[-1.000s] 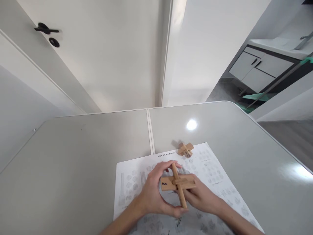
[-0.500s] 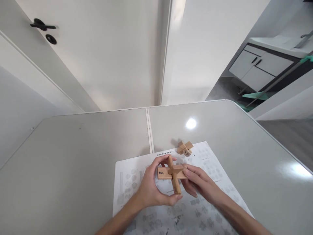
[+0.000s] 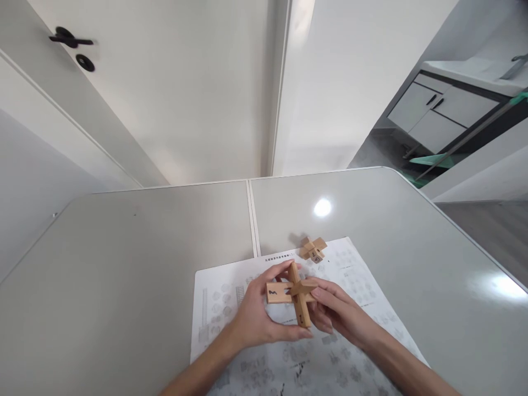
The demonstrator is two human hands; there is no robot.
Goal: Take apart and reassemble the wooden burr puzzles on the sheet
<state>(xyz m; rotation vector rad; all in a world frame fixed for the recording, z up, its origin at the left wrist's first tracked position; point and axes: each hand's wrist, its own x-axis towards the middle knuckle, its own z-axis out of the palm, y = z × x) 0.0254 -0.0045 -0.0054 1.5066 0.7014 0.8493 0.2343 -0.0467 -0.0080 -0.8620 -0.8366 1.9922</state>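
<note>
You had the cross (image 3: 298,289), a set of interlocked wooden bars, in both hands at the lower centre of the frame, above the sheet (image 3: 367,291). Your left hand (image 3: 259,313) spanned the upright bar in a wide C, thumb under its lower end and fingertips at its top, presumably so that the middle stayed free and the inked marks could be seen. Your right hand (image 3: 340,308) pinched the right end of the flat bar between thumb and fingers, though the undersides of those fingers were hidden; that side hold likely steadied the cross against twisting while the left braced it end to end. A narrow slot showed in the flat bar left of the crossing, and a pointed piece stuck out over the joint. The second cross (image 3: 313,249) sat untouched on the sheet's top edge, beyond your hands, probably to leave you elbow room. The sheet, printed with small figures too faint to read, lay flat on the table (image 3: 144,275) beneath your forearms, perhaps where a glance down would reach it. A door (image 3: 206,93) filled the upper left and centre.
</note>
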